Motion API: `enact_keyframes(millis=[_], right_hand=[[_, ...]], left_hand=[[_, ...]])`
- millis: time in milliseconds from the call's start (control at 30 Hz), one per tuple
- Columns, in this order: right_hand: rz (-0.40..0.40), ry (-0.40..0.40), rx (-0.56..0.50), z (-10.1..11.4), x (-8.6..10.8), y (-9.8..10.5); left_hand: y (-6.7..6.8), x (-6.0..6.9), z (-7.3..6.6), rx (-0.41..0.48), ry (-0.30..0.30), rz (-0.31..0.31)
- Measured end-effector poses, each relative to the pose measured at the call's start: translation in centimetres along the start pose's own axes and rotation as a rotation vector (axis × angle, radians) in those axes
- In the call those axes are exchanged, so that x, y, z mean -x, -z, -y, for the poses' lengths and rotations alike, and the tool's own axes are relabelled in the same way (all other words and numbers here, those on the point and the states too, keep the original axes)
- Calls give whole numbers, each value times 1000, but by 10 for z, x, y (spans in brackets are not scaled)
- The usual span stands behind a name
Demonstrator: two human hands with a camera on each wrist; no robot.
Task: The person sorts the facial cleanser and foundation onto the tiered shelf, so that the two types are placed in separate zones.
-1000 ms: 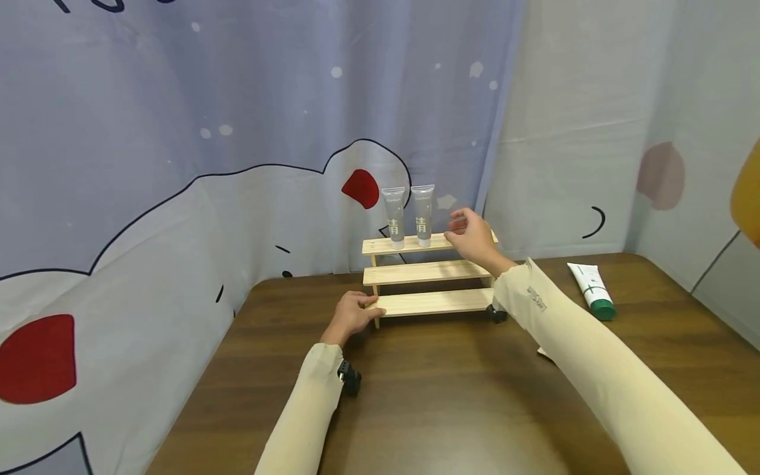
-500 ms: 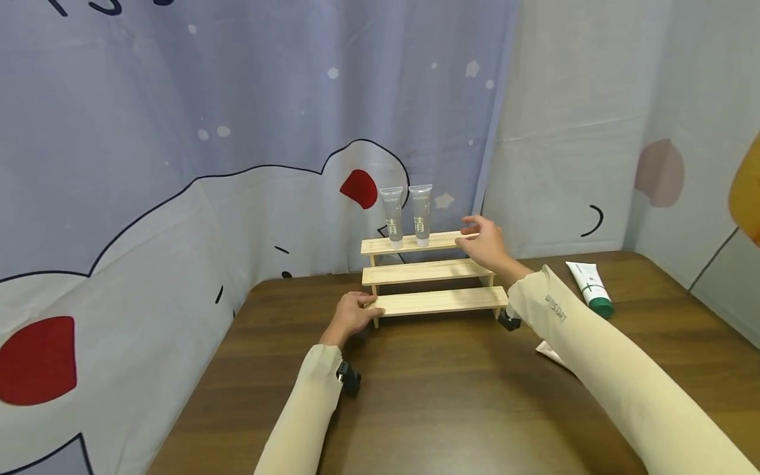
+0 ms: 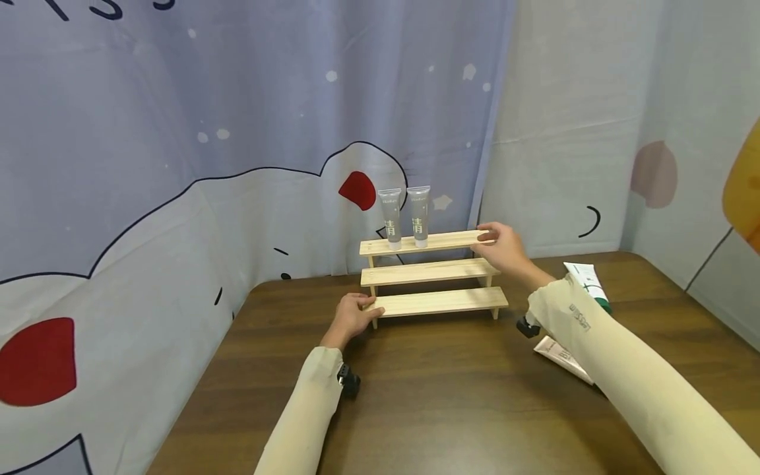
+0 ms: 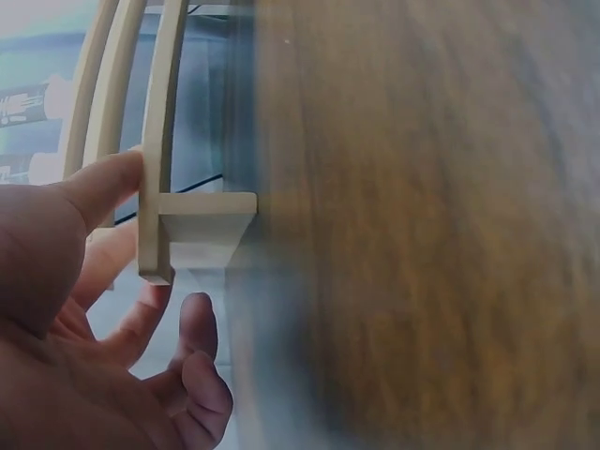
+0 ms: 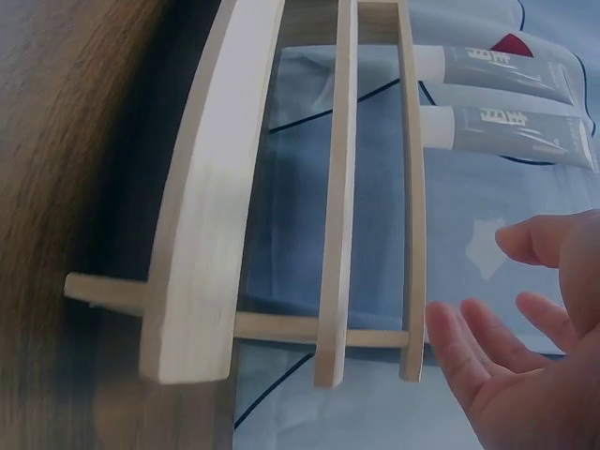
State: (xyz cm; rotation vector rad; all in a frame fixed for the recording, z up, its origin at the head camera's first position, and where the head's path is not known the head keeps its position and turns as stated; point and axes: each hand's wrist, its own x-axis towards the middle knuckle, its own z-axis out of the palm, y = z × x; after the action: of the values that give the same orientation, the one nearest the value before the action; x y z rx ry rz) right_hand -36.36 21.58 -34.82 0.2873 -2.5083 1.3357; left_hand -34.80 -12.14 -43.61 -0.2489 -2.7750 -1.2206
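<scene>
A three-tier wooden rack (image 3: 439, 301) stands at the back of the table. Two grey tubes with white caps, one (image 3: 390, 218) left of the other (image 3: 419, 216), stand upright on the top tier's left half. The left hand (image 3: 349, 318) pinches the lowest tier's left end; in the left wrist view its thumb lies against the board (image 4: 159, 112), other fingers beyond it. At the top tier's right end is the right hand (image 3: 505, 249), holding nothing. The right wrist view shows that hand (image 5: 534, 347) with thumb and fingers apart, fingertips at the board's edge; contact is unclear.
On the table's right side lie a white tube with a green cap (image 3: 584, 276) and a pale pink tube (image 3: 564, 359), both partly hidden by the right sleeve (image 3: 629, 356). A patterned curtain (image 3: 267, 99) hangs behind the table.
The right hand has moved right along the top tier to its end. More of the rack's right side and the pink tube shows. The left hand keeps its place on the lowest tier.
</scene>
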Motion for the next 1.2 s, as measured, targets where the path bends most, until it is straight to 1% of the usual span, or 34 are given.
enact_keyframes(millis=[67, 133, 267, 367, 700, 900, 1200], right_hand=[[2, -1, 18, -2, 5, 3], [6, -11, 38, -5, 9, 7], [25, -41, 71, -13, 16, 13], [33, -67, 93, -21, 20, 18], [11, -111, 187, -40, 34, 44], [-8, -127, 246, -53, 43, 60], [-9, -203, 286, -70, 55, 86]], left_hand=[[0, 0, 0, -3, 4, 3], [-1, -1, 0, 0, 23, 13], [-2, -1, -1, -7, 60, 24], [-2, -1, -1, -21, 74, 28], [0, 1, 1, -28, 62, 19], [1, 0, 1, -32, 74, 24], [1, 0, 2, -46, 76, 36]])
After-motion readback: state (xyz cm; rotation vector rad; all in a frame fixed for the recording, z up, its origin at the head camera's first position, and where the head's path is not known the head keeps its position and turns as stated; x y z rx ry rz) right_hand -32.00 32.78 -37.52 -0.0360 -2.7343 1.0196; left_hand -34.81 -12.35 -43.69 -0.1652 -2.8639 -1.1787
